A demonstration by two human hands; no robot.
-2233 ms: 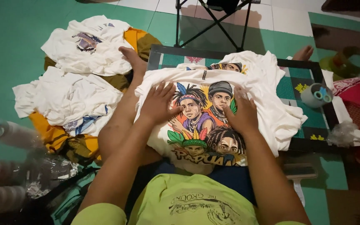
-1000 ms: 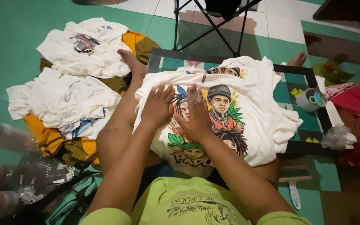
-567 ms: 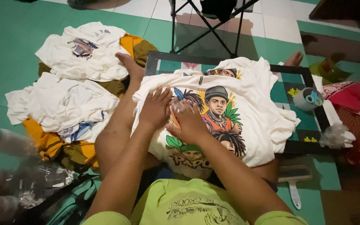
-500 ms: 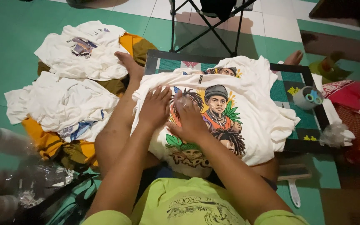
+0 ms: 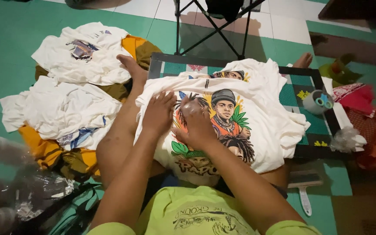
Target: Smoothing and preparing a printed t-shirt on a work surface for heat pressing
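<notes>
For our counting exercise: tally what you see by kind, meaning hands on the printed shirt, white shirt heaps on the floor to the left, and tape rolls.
Hands: 2 (left hand, right hand)
White shirt heaps: 2 (far heap, near heap)
Tape rolls: 1 (tape roll)
Total: 5

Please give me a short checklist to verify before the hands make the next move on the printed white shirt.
1. Left hand flat on the printed white shirt: ok.
2. Right hand on the print: ok.
3. Shirt lies over the dark frame: ok.
4. Print free of wrinkles under the hands: cannot tell.
5. Shirt's right edge smooth: not ok, bunched.
6. Tape roll apart from the shirt: ok.
</notes>
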